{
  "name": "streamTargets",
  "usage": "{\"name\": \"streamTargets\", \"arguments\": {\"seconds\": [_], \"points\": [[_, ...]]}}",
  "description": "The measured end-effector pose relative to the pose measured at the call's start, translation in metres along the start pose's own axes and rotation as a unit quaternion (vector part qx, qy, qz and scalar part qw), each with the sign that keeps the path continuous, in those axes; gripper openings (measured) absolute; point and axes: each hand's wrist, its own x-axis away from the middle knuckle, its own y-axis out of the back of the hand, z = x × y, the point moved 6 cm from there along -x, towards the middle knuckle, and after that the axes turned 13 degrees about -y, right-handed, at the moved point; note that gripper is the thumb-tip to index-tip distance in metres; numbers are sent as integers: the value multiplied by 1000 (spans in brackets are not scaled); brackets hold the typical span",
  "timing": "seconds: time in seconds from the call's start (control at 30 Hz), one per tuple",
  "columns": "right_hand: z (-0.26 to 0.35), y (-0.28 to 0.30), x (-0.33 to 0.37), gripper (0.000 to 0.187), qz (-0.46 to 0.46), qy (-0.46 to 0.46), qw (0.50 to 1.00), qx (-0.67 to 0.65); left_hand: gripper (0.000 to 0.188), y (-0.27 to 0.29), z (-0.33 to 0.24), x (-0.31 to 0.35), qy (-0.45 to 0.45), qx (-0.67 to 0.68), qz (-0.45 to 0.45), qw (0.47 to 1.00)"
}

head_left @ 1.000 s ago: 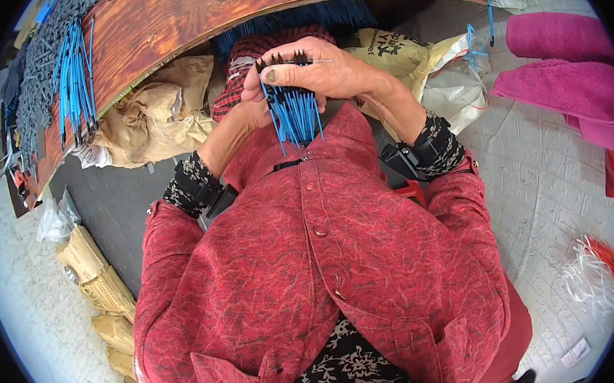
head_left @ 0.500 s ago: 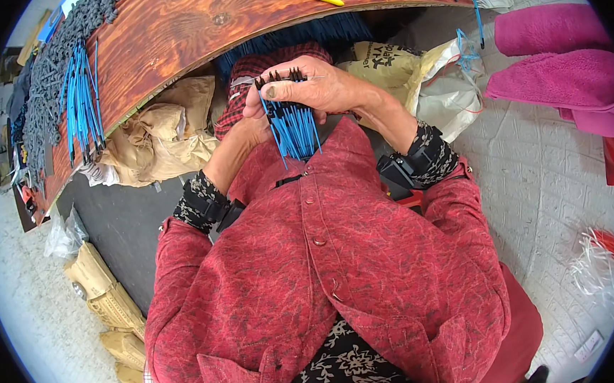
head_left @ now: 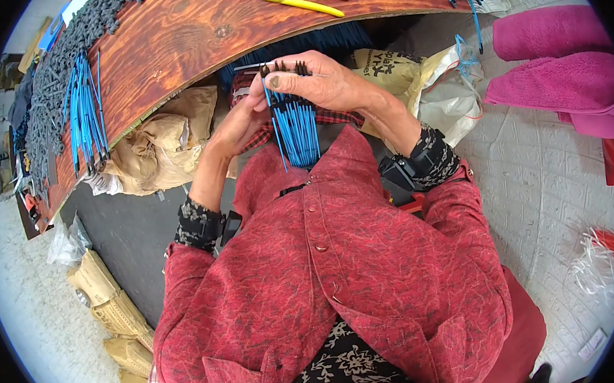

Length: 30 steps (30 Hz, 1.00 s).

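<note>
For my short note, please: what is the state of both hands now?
Left hand: beside the blue sticks, fingers partly hidden; grip cannot be told.
Right hand: closed, holding the bundle of blue sticks.

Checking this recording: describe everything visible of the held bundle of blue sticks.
The bundle is many thin sticks, perhaps plastic, blue below and black toward the top, blue ends pointing at the red jacket. The right hand grips its black part, thumb across the front; whether the left hand touches it is unclear.
</note>
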Motion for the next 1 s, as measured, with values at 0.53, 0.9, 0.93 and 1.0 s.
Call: {"name": "streamTargets", "arguments": {"seconds": [0.53,0.9,0.93,1.0], "points": [[52,-18,28,25,-136,148,952,232,65,1,-71,24,-107,-141,4,984],[63,-36,38,17,-131,262,896,334,63,-6,-62,16,-122,-124,21,985],[69,-42,44,16,-133,259,900,325,62,-8,-64,14,-121,-100,26,987],[71,-40,43,15,-166,247,893,338,62,-9,-67,21,-72,-75,4,995]]}}
